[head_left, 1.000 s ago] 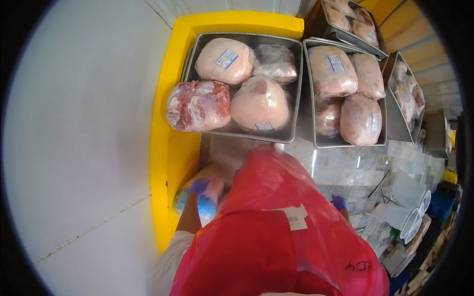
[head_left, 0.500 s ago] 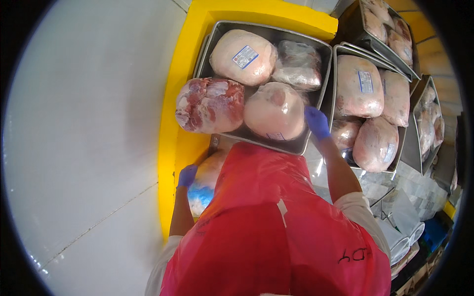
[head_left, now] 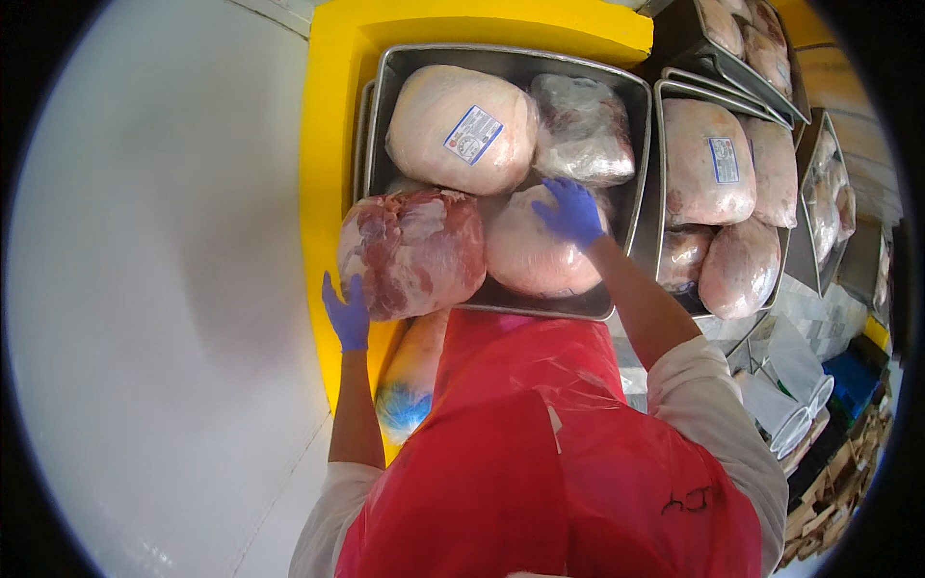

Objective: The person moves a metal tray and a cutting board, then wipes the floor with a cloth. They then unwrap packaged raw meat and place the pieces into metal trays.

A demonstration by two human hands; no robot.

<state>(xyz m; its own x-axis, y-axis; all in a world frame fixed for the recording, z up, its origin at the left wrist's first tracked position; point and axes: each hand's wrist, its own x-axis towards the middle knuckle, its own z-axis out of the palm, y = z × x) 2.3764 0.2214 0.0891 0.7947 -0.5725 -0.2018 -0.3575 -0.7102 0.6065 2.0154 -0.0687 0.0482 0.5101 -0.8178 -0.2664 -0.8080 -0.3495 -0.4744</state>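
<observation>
A grey metal tub [head_left: 631, 207] in front of me holds several large wrapped pieces of meat. My right hand [head_left: 572, 211], in a blue glove, lies with fingers spread on top of the pale wrapped piece [head_left: 540, 255] at the near right. At the near left, a red, marbled piece of meat [head_left: 412, 252] overhangs the tub's edge. Beside its left side my gloved left hand [head_left: 347, 310] is open, fingers up; whether it touches the meat I cannot tell. Behind lie a pale labelled piece [head_left: 462, 130] and a darker piece in clear wrap [head_left: 582, 130].
A yellow barrier [head_left: 326, 144] runs along the left and far side, against a white wall [head_left: 193, 241]. More meat-filled tubs [head_left: 658, 173] stand on the right. Another wrapped piece with blue on it [head_left: 409, 385] lies low beside my red apron.
My right hand has gone from the tub's right rim onto the pale piece. My left hand has risen from low down to beside the red piece. The view has shifted slightly.
</observation>
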